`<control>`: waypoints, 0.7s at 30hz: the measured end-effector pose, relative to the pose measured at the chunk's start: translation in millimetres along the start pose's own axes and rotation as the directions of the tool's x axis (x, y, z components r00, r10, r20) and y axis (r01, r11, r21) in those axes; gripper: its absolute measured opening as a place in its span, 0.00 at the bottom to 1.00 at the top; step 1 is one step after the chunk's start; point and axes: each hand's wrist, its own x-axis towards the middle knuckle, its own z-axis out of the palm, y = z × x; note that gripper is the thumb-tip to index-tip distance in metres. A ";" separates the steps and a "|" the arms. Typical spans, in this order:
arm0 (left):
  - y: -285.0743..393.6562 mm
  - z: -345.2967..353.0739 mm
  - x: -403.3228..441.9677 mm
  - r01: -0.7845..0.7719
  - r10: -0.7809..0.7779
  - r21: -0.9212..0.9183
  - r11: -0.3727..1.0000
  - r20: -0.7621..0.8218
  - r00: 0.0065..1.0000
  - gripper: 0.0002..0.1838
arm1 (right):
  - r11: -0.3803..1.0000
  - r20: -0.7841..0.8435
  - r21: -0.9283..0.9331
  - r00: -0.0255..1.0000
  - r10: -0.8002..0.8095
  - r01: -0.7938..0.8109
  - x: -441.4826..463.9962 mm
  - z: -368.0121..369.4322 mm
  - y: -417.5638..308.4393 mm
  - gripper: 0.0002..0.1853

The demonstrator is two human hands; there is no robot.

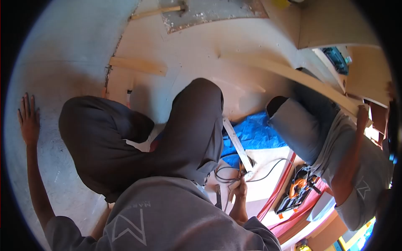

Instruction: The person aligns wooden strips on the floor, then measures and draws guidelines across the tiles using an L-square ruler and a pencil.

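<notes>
- Fingers (27,106) of the left hand (29,125) are standing slightly apart, and the palm is resting flat against a pale grey surface (58,175), well out to the side of the bent left leg.
- Right hand (240,190) is curling at the lower end of a narrow pale strip (237,142); whether it is clamping on that end or only touching it, I cannot tell.
- That strip is slanting from beside the right knee down to the right hand, crossing a crumpled blue tarp (261,129) in view.
- Dark cable (225,181) is looping around the area just beside the right hand.
- Co-worker (360,163) in a grey shirt is sitting at the right, one hand (363,116) holding a long wooden board (309,79) near its end.
- Tool (298,187) in orange and black is lying between the two people, next to red cloth (276,198).
- Hammer (157,12) is lying beyond the knees, its head over a stained sheet (217,19); a short wooden piece (138,66) is lying nearer.
</notes>
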 end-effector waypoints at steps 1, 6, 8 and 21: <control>-1.1 3.3 -2.3 0.016 -0.016 0.001 1.000 0.000 1.000 0.32 | 1.000 -0.036 -0.007 0.999 0.009 -0.009 1.6 -1.1 -2.5 0.15; 5.9 1.7 7.6 0.001 -0.002 -0.007 1.000 -0.051 0.999 0.31 | 0.952 -0.066 -0.195 0.972 0.227 -0.236 4.5 -31.1 -11.2 0.12; 2.8 7.3 6.3 0.013 -0.014 -0.034 0.999 -0.028 1.000 0.31 | 0.914 -0.122 -0.227 0.941 0.317 -0.337 -2.0 -27.8 -9.5 0.12; -3.3 15.3 -10.9 0.132 -0.132 0.014 0.991 0.198 0.971 0.28 | 0.718 -0.223 -0.583 0.925 0.308 -0.380 32.7 63.8 -52.3 0.17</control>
